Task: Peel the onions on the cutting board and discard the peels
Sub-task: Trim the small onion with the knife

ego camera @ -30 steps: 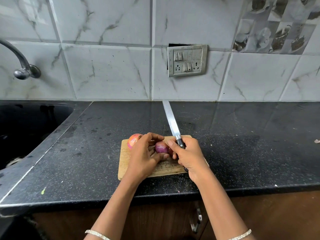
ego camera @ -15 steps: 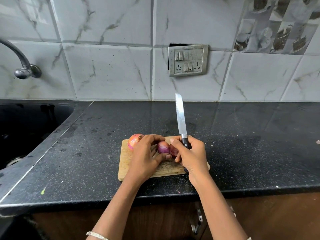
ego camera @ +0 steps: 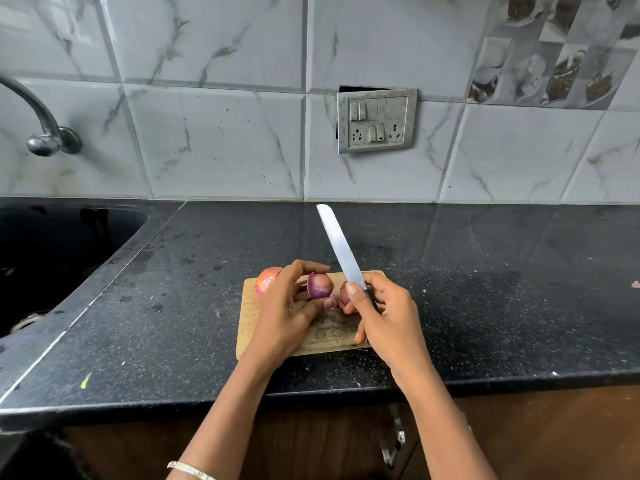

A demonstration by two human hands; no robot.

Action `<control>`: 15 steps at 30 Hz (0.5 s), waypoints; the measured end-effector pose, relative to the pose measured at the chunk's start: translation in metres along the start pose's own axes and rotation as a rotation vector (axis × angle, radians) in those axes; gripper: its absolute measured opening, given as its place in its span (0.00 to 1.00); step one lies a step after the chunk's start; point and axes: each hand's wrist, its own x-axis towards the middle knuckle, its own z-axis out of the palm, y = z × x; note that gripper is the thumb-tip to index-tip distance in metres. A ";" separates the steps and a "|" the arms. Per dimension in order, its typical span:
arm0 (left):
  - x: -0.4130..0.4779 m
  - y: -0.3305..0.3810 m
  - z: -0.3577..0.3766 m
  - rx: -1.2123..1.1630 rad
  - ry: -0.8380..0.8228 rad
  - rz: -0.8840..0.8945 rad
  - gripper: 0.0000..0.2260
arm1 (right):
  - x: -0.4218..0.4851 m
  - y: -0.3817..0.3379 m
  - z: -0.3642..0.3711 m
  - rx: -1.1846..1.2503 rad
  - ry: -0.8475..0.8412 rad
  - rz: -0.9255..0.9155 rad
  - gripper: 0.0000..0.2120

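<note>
Spanning the frame, black speckled stone worktop [ego camera: 485, 289] carries a small pale wooden cutting board [ego camera: 250, 318]. Left hand [ego camera: 287, 306] curls round a purple peeled onion [ego camera: 319, 285] above the board. Right hand [ego camera: 388, 317] grips a steel knife with black handle [ego camera: 341, 251], blade angled up-left, thumb pinching a purple peel piece [ego camera: 343, 295]. Unpeeled pink-orange onion [ego camera: 266, 278] sits at board's far-left corner.

Two onions [ego camera: 319, 285] [ego camera: 266, 280], one knife [ego camera: 341, 249], one wooden cutting board [ego camera: 247, 317], two hands [ego camera: 285, 315] [ego camera: 389, 318], one tap [ego camera: 41, 119], and one switchboard [ego camera: 376, 120].
</note>
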 end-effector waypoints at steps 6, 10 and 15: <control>0.000 0.001 0.001 0.012 -0.005 -0.011 0.24 | -0.004 -0.007 -0.001 0.035 -0.037 0.043 0.07; 0.000 0.003 0.003 0.015 0.024 -0.022 0.23 | -0.005 -0.009 -0.005 -0.026 -0.008 0.012 0.06; -0.002 0.005 0.003 0.010 -0.006 -0.003 0.22 | -0.014 -0.015 -0.010 -0.009 -0.034 0.027 0.16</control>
